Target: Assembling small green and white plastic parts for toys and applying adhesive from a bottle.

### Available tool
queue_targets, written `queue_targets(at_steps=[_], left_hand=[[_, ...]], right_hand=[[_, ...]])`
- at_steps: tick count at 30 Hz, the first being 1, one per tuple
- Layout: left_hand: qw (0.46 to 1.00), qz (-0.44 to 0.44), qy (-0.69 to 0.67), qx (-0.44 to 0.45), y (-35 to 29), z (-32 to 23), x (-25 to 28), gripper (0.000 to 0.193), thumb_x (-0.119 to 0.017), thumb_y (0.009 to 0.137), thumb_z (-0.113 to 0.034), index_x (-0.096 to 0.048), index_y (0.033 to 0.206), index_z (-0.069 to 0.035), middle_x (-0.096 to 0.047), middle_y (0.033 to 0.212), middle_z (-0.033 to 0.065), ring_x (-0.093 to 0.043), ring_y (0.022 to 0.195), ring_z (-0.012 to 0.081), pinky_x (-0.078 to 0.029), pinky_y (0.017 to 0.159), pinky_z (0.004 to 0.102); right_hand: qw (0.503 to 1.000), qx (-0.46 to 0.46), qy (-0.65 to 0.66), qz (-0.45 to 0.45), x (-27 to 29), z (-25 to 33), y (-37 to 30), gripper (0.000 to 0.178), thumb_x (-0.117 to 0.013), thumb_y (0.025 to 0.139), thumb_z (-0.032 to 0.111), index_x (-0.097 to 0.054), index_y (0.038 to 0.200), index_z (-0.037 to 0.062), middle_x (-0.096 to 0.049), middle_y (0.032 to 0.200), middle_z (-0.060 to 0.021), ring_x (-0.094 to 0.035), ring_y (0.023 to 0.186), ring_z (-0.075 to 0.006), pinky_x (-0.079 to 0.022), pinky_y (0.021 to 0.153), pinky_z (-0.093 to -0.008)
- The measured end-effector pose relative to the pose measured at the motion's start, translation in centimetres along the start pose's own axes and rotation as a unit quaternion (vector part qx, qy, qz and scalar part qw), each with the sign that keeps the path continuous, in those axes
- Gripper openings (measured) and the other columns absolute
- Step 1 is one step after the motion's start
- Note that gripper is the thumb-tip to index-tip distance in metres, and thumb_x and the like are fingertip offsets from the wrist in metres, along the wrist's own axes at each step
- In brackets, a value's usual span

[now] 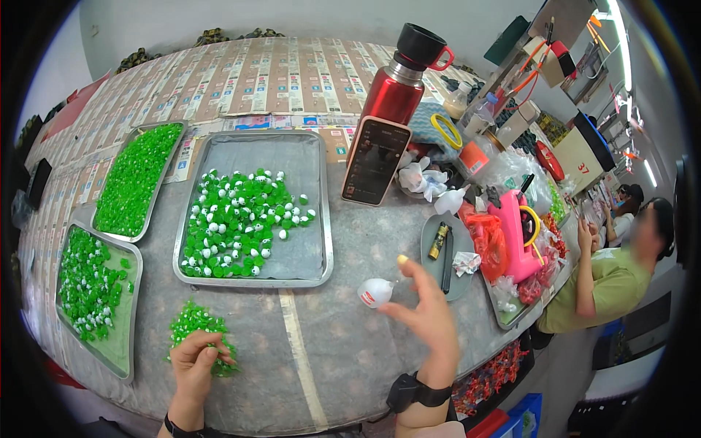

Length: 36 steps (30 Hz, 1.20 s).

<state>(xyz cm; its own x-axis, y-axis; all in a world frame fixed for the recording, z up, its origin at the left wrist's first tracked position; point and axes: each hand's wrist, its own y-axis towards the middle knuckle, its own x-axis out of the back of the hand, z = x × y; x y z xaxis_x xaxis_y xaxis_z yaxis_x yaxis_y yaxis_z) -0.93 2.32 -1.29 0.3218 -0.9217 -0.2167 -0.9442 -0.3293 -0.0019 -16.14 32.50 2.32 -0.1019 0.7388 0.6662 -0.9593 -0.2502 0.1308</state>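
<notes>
Two bare hands were busy over the grey tabletop [343,343], low in the frame. At lower left, the left hand [196,361] was down on a small heap of green pieces [197,319], its fingers curled in toward the thumb; whether they gripped a piece, I couldn't tell. Over at lower centre-right, the right hand [429,314] was open, thumb and fingers spread wide beside a little white bottle [375,292], the thumb tip so near that contact was impossible to judge! A black wristband [418,394] circled that wrist. Left of centre, a big metal tray [255,150] held green and white pieces; at far left, a smaller tray [117,349] carried more. A phone [375,160] stood before a red flask [394,95] at upper centre, and a grey plate [461,237] lay right of the bottle.
</notes>
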Motion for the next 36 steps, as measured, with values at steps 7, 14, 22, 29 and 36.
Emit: queue_targets(at_steps=[7, 14, 22, 29, 36], left_hand=[[0.999, -0.011, -0.027, -0.015, 0.1, 0.1, 0.0, 0.037, -0.060, 0.077, -0.016, -0.045, 0.107, 0.000, -0.055, 0.072, 0.0090, -0.055, 0.064, 0.0149, -0.050, 0.053, 0.0289], [0.999, -0.004, -0.035, -0.007, 0.1, -0.1, 0.0, 0.035, -0.060, 0.078, -0.014, -0.044, 0.105, -0.001, -0.055, 0.072, 0.0093, -0.056, 0.065, 0.0150, -0.050, 0.054, 0.0292], [0.998, -0.002, -0.059, 0.001, -0.1, -0.1, 0.2, 0.028, -0.058, 0.078, -0.010, -0.047, 0.102, 0.000, -0.056, 0.075, 0.0102, -0.056, 0.067, 0.0157, -0.050, 0.056, 0.0297], [0.999, -0.015, -0.042, 0.009, 0.1, -0.3, 0.0, 0.028, -0.059, 0.078, -0.016, -0.047, 0.099, -0.002, -0.055, 0.072, 0.0081, -0.055, 0.063, 0.0142, -0.049, 0.053, 0.0280], [0.999, -0.015, -0.043, 0.009, 0.2, -0.3, 0.1, 0.027, -0.058, 0.078, -0.016, -0.048, 0.098, -0.001, -0.056, 0.072, 0.0081, -0.055, 0.062, 0.0139, -0.049, 0.053, 0.0274]], right_hand=[[0.997, -0.027, -0.030, 0.060, -0.9, 0.5, 0.2, 0.059, -0.072, 0.060, 0.031, -0.050, 0.106, 0.0010, -0.053, 0.101, -0.0138, -0.049, 0.094, -0.0274, -0.039, 0.080, -0.0332], [0.998, -0.016, -0.009, 0.066, -0.5, 0.6, 0.2, 0.050, -0.070, 0.063, 0.026, -0.053, 0.104, 0.0034, -0.055, 0.100, -0.0126, -0.052, 0.091, -0.0242, -0.041, 0.077, -0.0312], [0.966, 0.142, -0.208, -0.049, 2.8, 1.2, 5.3, 0.023, -0.059, 0.069, 0.011, -0.055, 0.090, 0.0046, -0.050, 0.114, -0.0085, -0.050, 0.092, -0.0209, -0.040, 0.076, -0.0310], [0.791, 0.378, -0.479, 0.039, 0.5, -0.8, 11.8, 0.006, -0.051, 0.065, 0.009, -0.052, 0.071, 0.0069, -0.040, 0.125, -0.0045, -0.047, 0.077, -0.0160, -0.038, 0.064, -0.0269], [0.774, 0.399, -0.491, 0.028, -1.6, -0.7, 13.2, 0.005, -0.052, 0.065, 0.010, -0.052, 0.069, 0.0075, -0.040, 0.125, -0.0039, -0.047, 0.073, -0.0146, -0.038, 0.059, -0.0262]])
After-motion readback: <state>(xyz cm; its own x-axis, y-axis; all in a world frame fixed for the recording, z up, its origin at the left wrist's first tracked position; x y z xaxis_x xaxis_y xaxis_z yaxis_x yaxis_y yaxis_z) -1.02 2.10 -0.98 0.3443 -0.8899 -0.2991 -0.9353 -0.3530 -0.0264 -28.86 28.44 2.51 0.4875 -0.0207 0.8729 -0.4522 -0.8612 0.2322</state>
